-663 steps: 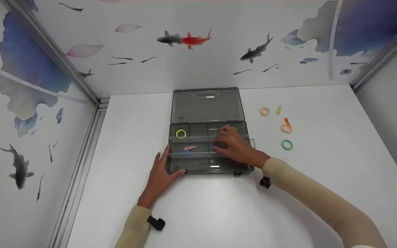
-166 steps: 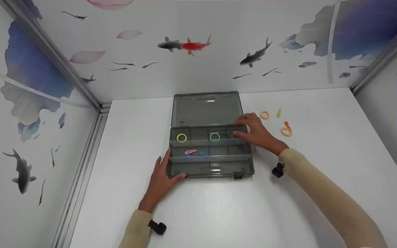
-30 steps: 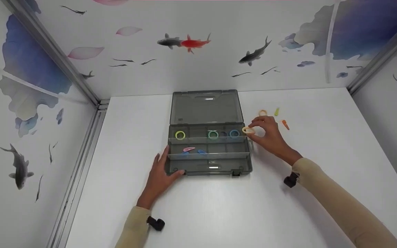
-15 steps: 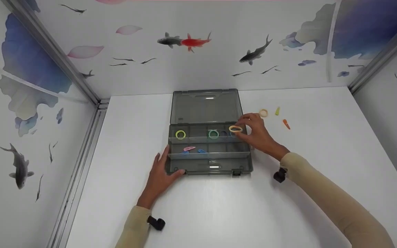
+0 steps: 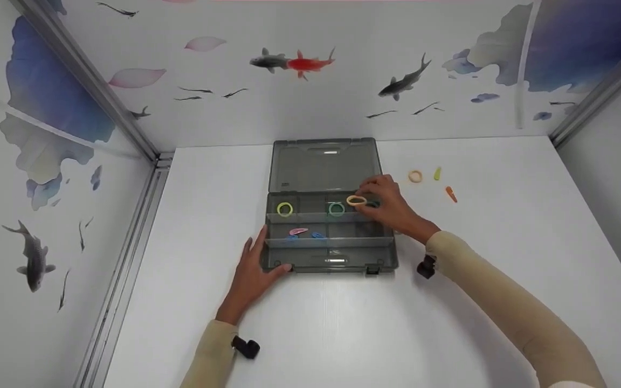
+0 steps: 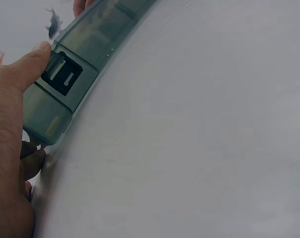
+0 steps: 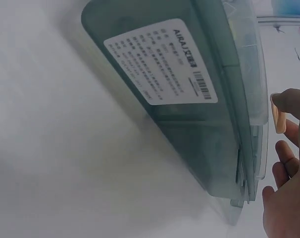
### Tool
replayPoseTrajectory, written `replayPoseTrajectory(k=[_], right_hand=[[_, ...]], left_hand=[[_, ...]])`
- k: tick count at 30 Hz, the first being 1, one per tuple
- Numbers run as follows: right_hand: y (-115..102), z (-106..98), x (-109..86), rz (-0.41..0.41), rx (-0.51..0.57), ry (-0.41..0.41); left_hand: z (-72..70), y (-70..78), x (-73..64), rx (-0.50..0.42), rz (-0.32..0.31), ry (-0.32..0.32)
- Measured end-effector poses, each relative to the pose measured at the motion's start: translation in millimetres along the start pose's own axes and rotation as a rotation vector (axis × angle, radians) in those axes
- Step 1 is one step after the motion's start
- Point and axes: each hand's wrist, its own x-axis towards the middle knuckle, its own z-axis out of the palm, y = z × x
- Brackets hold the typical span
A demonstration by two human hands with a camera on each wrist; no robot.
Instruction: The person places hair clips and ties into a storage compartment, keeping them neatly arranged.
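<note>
A grey see-through compartment box (image 5: pixel 332 257) lies with its lid open on the table. At its near left corner, my left hand (image 5: pixel 254 275) grips it, thumb on the front edge by the latch (image 6: pixel 63 74) and fingers along the side. Above the back row, my right hand (image 5: pixel 388 205) pinches a pale orange hair tie (image 5: pixel 356 200) between thumb and fingers. A yellow hair tie (image 5: pixel 284 209) and a green hair tie (image 5: pixel 336 209) lie in that row; my right hand hides its right end. The middle row holds a pink hair clip (image 5: pixel 298 231) and blue hair clips (image 5: pixel 318 235).
Right of the box lie another orange hair tie (image 5: pixel 415 176), a yellow-green hair clip (image 5: pixel 437 173) and an orange hair clip (image 5: pixel 451 194). The raised lid (image 5: pixel 325 166) leans near the patterned back wall (image 5: pixel 332 108). A label (image 7: pixel 162 62) is on the box's side.
Over the last second my right hand has carried the pale orange hair tie leftward from the box's right edge to over the back row. My left hand stays in place.
</note>
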Motion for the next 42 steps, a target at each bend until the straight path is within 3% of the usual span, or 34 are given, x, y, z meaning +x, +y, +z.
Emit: replayPoseTrajectory(k=[5,15,21,28,42], right_hand=[[-3,3,6.6,0.021,0.003,-0.037],[-10,14,24.5,-0.052,-0.047,-0.077],[-15,23,32.2,-0.082,-0.061,-0.095],[-20,31,39.4,-0.055,-0.025,-0.161],[-25,49,57.9,-0.086,-0.038,-0.162]], left_hand=[[-0.3,1.2,1.3,-0.003,0.008,-0.001],[-0.4,0.7,0.3,-0.024,-0.019,-0.011],[1.3,-1.9,0.8,-0.027,0.002,-0.005],[1.2,-1.4,-0.5,-0.019,-0.001,0.003],[-0.2,-0.7,-0.7,-0.025,0.004,0.0]])
